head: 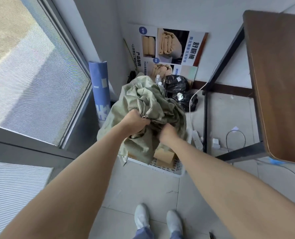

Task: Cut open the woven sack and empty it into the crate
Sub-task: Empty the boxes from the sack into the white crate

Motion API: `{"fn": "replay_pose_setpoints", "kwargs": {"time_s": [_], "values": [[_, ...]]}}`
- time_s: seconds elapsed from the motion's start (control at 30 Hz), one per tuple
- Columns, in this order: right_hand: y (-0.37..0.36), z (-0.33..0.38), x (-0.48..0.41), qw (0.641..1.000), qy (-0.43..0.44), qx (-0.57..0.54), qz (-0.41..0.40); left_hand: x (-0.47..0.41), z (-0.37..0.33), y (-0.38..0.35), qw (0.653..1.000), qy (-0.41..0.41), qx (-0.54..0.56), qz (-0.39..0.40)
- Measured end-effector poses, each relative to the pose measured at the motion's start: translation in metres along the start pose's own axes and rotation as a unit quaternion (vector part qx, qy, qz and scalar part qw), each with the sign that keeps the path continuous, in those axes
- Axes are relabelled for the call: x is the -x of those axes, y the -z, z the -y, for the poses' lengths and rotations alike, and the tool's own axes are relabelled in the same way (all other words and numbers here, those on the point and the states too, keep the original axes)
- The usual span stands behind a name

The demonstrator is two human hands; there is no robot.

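Emptying stage: left hand (136,120) and right hand (167,133) both fisted tight on bunched sack (148,104), held above crate (167,168). Boxes (164,156) below grip, in crate. Sack looks limp, near empty; cut not visible.

One view only, worn on the head, looking steeply forward and down along both forearms. Wide-angle, so edges bend. It sits close above the floor (143,190), shoes (141,216) at the bottom edge, window (31,69) at left, table (279,80) at right.
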State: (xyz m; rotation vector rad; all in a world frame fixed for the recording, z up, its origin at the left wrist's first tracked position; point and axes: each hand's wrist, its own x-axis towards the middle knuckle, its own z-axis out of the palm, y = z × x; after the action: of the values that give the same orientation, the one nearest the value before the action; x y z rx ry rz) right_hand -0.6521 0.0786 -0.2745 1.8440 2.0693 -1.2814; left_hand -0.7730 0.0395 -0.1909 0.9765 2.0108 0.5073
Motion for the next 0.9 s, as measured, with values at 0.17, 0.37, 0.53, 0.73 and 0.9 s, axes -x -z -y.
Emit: {"fn": "replay_pose_setpoints", "kwargs": {"time_s": [0.17, 0.37, 0.53, 0.73, 0.9], "values": [[0.004, -0.004, -0.007, 0.995, -0.004, 0.064, -0.073, -0.002, 0.015, 0.010, 0.995, -0.012, -0.005, -0.098], [0.017, -0.010, -0.014, 0.988, -0.020, 0.085, -0.129, -0.015, 0.021, 0.009, 0.968, 0.020, -0.206, -0.140], [0.026, -0.002, -0.016, 0.989, 0.042, 0.010, -0.143, -0.012, 0.027, -0.007, 0.933, 0.043, -0.358, -0.011], [0.035, -0.004, -0.020, 0.990, 0.041, -0.009, -0.137, -0.009, 0.019, -0.012, 0.939, 0.020, -0.311, -0.148], [0.029, -0.026, -0.020, 0.993, -0.035, 0.050, -0.100, -0.009, -0.003, 0.000, 0.952, -0.024, -0.173, -0.250]]}}
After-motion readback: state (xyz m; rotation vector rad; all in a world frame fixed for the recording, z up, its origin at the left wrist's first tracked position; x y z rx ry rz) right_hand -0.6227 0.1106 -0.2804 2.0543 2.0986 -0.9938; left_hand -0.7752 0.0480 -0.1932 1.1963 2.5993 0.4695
